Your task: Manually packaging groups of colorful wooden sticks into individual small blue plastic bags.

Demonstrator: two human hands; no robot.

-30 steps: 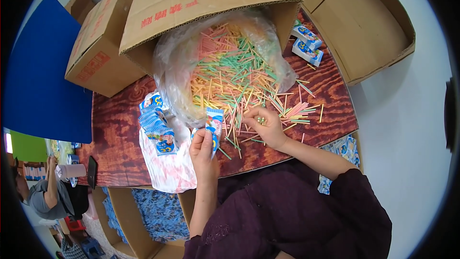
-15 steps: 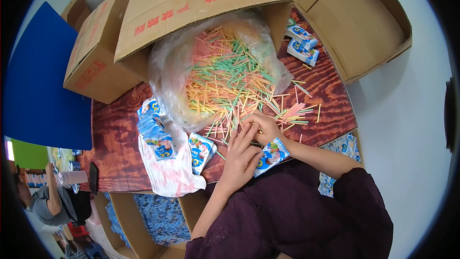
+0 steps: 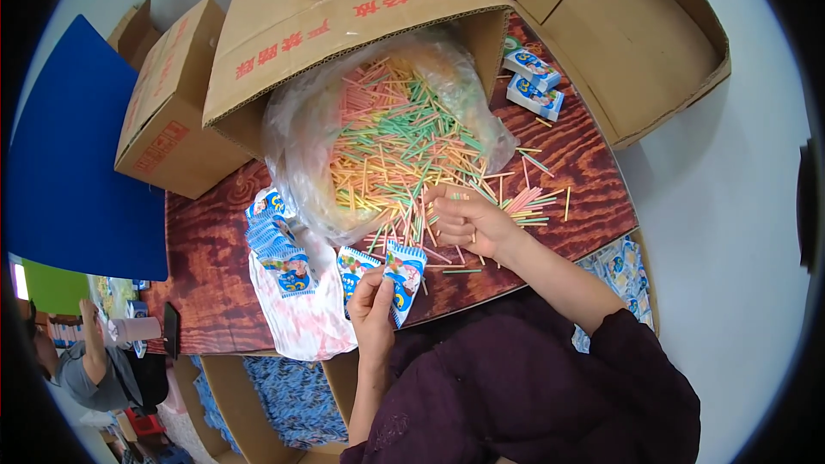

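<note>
Your left hand (image 3: 375, 302) is pinched shut on a small blue-and-white packet (image 3: 404, 278), thumb and fingers gripping its lower edge so it stands up over the front edge of the worktop (image 3: 206, 266). A second packet (image 3: 353, 265) of the same kind lies just beside it on the wood, close to your left fingers.

Your right hand (image 3: 468, 222) rests at the near edge of the heap of coloured sticks (image 3: 404, 150), fingers curled together around a few sticks (image 3: 454, 198); how many you cannot tell from this view. The sticks, in pink, green, yellow and orange, spill out of a clear plastic bag (image 3: 296, 133) that lies inside a tipped cardboard box (image 3: 344, 21), and loose ones are scattered over the wood around your right hand.

To your left, a stack of the same packets (image 3: 273, 236) sits on a white-and-pink plastic bag (image 3: 301, 326). Two more packets (image 3: 533, 82) lie at the far right of the worktop, near an open empty carton (image 3: 636, 43). Another closed carton (image 3: 168, 116) stands at the far left.
</note>
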